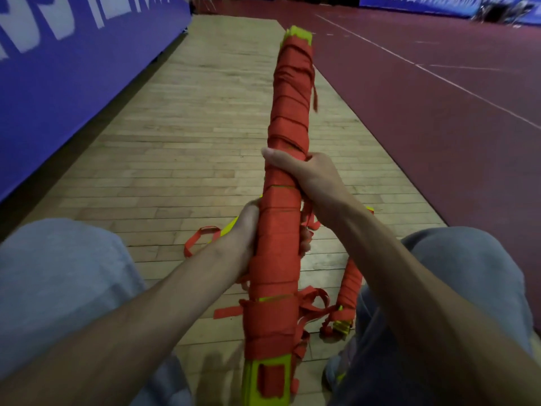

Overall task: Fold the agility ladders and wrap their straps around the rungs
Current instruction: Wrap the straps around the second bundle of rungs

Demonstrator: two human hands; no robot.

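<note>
One folded ladder (288,118), a long bundle of yellow rungs bound in red strap, stands tilted away from the person in the middle of the view. Yellow rung ends show at its far tip and near end. A short strap tail (315,98) hangs off its right side near the far tip. The right hand (310,171) is clamped round the bundle's middle, thumb lying across the front. The left hand (246,235) grips it lower down from the left, with fingertips curling round to the right side.

A second wrapped bundle (348,285) lies on the wooden floor (190,142), just beside the right knee (468,273). Behind the left hand, a loose red strap loop (199,238) lies on the floor. The left knee (58,273) fills the near left. A blue barrier (73,68) runs along the left, and a dark red court (439,112) spreads to the right.
</note>
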